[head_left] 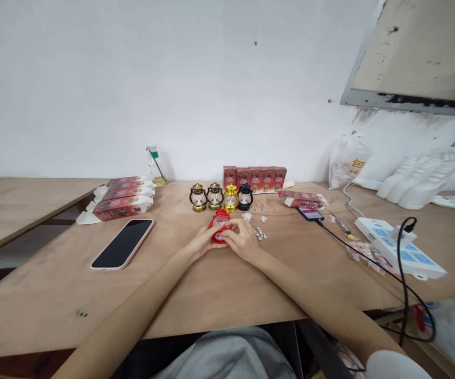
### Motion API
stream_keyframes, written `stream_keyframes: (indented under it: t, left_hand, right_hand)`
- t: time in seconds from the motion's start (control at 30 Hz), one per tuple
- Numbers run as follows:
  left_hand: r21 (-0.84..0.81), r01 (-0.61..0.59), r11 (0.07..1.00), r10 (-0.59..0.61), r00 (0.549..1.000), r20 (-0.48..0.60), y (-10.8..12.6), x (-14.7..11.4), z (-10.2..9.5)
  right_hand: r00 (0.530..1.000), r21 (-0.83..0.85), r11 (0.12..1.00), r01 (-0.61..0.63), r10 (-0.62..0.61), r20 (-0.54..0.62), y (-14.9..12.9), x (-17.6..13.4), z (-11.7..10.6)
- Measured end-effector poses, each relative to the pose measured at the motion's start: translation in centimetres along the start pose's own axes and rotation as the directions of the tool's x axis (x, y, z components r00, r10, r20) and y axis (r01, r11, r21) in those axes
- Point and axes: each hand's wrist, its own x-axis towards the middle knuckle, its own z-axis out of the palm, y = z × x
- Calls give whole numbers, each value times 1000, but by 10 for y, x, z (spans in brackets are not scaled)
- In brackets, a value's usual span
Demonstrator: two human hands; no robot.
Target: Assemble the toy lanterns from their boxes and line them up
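A red lantern [220, 219] — glossy, see-through at its middle — is held between left hand [203, 241] and right hand [245, 240], over the tabletop [199, 295]; four upright lanterns [231, 199] stand at twelve o'clock, silvery discs [259, 236] near three.

A small red lantern [220, 216] with a clear rounded middle is held by the left hand [204, 240] and the right hand [245, 240] at the counter [199, 302], its top pointed forward and its lower end partly covered.
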Motion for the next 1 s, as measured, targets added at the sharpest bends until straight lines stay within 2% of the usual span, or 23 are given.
stream_keyframes:
  t: [0.2,0.37,0.47,0.67,0.8,0.87,0.93,1.0]
  left_hand:
    - [-11,-11,1000,11,999,-30,-1,0,1]
    - [-22,-34,999,34,999,-28,-3,0,2]
    - [-22,-21,1000,20,999,-30,-3,0,2]
    - [-40,5,999,-7,999,-52,-1,0,3]
    - [-88,15,996,-21,998,-67,0,0,3]
    - [-147,-22,989,5,993,-117,-1,0,3]
    - [-223,-99,970,51,976,-211,-3,2,1]
    - [-273,-190,943,108,951,-289,-5,5,0]
  right_hand:
    - [978,-171,966,193,-204,-49,5,5,0]
    - [931,-272,899,343,-363,-25,11,4,4]
    - [917,-284,878,385,-399,13,14,3,7]
    - [915,-255,880,401,-396,75,17,1,11]
    - [937,-215,913,346,-347,35,19,3,8]
    - [961,-174,946,275,-275,21,18,3,5]
    - [987,-105,982,155,-150,52,15,3,3]
    - [993,-1,999,-39,39,114,10,2,2]
